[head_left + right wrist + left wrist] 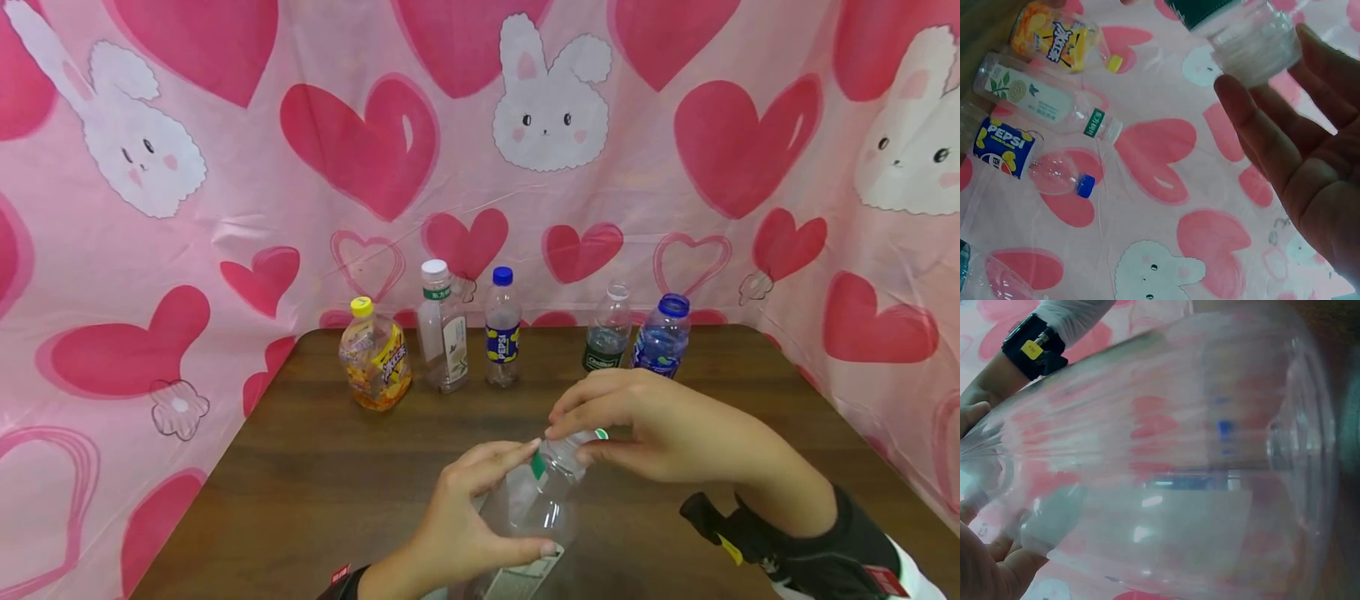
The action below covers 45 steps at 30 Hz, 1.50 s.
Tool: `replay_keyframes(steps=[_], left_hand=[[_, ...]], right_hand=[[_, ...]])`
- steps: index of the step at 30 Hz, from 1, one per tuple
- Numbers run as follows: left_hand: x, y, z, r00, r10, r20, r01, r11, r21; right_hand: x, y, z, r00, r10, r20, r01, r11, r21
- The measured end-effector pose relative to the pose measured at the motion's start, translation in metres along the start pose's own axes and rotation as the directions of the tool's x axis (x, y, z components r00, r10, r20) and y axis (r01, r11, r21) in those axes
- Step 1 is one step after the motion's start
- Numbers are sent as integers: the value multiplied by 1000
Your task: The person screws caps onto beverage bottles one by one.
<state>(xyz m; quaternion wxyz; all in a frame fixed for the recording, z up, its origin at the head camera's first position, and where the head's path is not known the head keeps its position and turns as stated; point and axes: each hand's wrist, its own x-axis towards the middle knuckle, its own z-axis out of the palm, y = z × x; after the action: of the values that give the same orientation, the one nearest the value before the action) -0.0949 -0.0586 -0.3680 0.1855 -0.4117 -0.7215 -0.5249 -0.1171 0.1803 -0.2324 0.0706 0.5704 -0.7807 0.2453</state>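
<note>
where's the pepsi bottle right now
In the head view, the Pepsi bottle stands near centre toward the back of the table, just right of the white-capped bottle.

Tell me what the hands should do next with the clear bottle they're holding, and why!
Maybe the right hand should try one gentle twist at the bottle's top, because it curls around there while the left hand holds the bottle. I can't quite tell if it's capped.
</note>
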Motion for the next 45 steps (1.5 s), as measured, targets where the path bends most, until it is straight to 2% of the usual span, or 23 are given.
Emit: replay_keyframes(steps=[2, 6, 9, 11, 14, 18, 22, 26, 29, 32, 34, 38, 45], left_hand=[[2, -1, 1, 1000, 18, -18, -17, 999, 29], [6, -1, 1, 999, 15, -45, -12, 998, 60], [8, 1, 1, 998, -62, -24, 62, 998, 6], [8, 1, -1, 992, -129, 6, 129, 989, -71], [8, 1, -3, 975, -214, 66, 223, 953, -207], [10, -1, -7, 970, -195, 148, 235, 908, -347], [9, -4, -8, 970, -157, 187, 222, 884, -411], [9, -5, -6, 977, -137, 165, 193, 898, -394], [11, -5, -4, 985, -125, 122, 160, 923, -349], [12, -5, -2, 987, -143, 76, 160, 938, -308], [11, -5, -1, 984, -168, 53, 176, 942, -284], [10, -7, 1, 984, -178, 16, 177, 962, -206], [9, -9, 4, 992, -122, -31, 120, 991, -52]], right_hand=[[1, 0, 2, 999, 20, -26, -22, 998, -55], [4, 0, 5, 993, 98, -64, -107, 980, -166], [5, 1, 4, 989, 137, -49, -143, 974, -175], [4, 3, 0, 990, 137, -25, -139, 984, -107], [1, 7, -7, 993, 113, 21, -114, 992, 57], [-1, 12, -14, 994, 54, 91, -77, 961, 267], [3, 15, -13, 994, -33, 109, -8, 934, 356], [4, 15, -11, 995, -73, 75, 47, 952, 304], [4, 16, -9, 997, -55, 62, 39, 971, 236], [5, 19, -6, 998, -24, 54, 13, 982, 189], [5, 22, -4, 999, 1, 53, -11, 983, 181], [4, 28, 2, 999, 30, 41, -38, 981, 192], [4, 34, 7, 998, 58, 32, -64, 971, 230]])
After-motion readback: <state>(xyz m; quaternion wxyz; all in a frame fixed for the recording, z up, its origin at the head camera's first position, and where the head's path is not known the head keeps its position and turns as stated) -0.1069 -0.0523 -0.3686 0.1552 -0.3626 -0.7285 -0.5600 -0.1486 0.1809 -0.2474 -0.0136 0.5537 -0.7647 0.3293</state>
